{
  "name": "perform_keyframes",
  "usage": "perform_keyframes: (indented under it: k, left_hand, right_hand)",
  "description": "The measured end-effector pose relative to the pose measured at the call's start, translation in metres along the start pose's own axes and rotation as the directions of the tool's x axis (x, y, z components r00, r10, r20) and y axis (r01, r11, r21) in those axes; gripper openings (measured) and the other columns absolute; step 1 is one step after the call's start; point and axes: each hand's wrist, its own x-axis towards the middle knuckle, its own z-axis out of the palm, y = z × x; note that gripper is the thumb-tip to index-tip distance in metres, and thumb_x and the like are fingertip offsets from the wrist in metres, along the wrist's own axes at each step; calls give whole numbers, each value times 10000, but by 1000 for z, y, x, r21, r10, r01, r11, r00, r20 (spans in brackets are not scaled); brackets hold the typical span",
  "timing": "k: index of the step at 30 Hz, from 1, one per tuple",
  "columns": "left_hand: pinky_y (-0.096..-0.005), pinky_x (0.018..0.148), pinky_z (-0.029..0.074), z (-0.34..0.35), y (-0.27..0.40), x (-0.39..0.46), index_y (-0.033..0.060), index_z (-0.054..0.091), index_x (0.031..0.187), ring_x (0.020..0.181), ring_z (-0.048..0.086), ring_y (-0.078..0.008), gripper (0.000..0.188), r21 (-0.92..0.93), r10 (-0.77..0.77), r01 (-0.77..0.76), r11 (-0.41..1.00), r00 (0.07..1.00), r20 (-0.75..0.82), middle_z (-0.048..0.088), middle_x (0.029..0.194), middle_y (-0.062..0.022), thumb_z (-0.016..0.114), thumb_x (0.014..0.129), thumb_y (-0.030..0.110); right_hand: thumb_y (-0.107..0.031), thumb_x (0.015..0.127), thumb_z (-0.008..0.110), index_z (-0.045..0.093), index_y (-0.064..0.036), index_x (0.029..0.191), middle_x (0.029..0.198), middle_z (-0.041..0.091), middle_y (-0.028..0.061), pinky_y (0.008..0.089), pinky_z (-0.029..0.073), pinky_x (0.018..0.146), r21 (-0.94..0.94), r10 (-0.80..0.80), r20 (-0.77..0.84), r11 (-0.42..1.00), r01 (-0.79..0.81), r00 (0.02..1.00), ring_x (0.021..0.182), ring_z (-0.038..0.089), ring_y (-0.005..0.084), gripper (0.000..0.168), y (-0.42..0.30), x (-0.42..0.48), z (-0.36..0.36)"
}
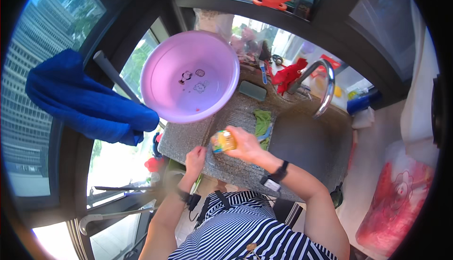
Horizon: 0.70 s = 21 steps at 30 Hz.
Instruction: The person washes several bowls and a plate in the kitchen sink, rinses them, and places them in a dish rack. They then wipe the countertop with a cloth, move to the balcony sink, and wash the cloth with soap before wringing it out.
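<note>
My right hand [245, 144] is closed around a small yellow container [224, 141] with a coloured label, held above the ribbed washboard part of a stone sink [230, 164]. To its left, my left hand [195, 159] is curled near the counter's front edge; whether its fingers hold anything small cannot be told. Beyond both hands a large pink plastic basin [198, 86] with cartoon prints stands tilted towards me. A green cloth [262, 122] and a blue-handled brush or tool [265, 134] lie on the ribbed surface, right of the container.
A chrome faucet [331, 90] curves over the dark sink bowl [300, 143]. Red cloth or gloves [288, 75] hang beside it. A grey-green soap box [252, 90] sits behind the washboard. At left hangs a blue towel [88, 100]; a red-and-clear plastic bag [396, 200] stands at right.
</note>
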Motion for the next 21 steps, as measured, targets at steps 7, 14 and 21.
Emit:
perform_keyframes:
  k: [7,14,21]
  left_hand:
    - [-514,711,522,-43,-20,-36,71,727,863,793,675,-425,332,199,-149,88,976,936,319,681,808,-221,596,894,374]
    - [-544,762,528,-1,6,-30,98,720,950,831,669,-439,306,165,85,-198,966,849,522,691,874,-232,583,915,368]
    - [-472,776,557,32,133,7,87,702,1050,824,685,-413,255,-72,209,-231,970,652,729,716,914,-196,625,898,277]
  right_hand:
    - [-211,683,805,460,-105,1367,1102,611,168,447,552,803,-124,-170,158,974,191,973,965,660,352,773,-31,68,97]
    - [-284,740,791,380,-124,1462,1111,624,195,461,534,851,-51,-159,171,984,170,972,1004,650,373,846,-41,54,72]
    - [-294,896,677,667,-43,1170,996,700,109,359,538,787,356,195,93,909,-215,976,884,666,240,371,36,-11,-33]
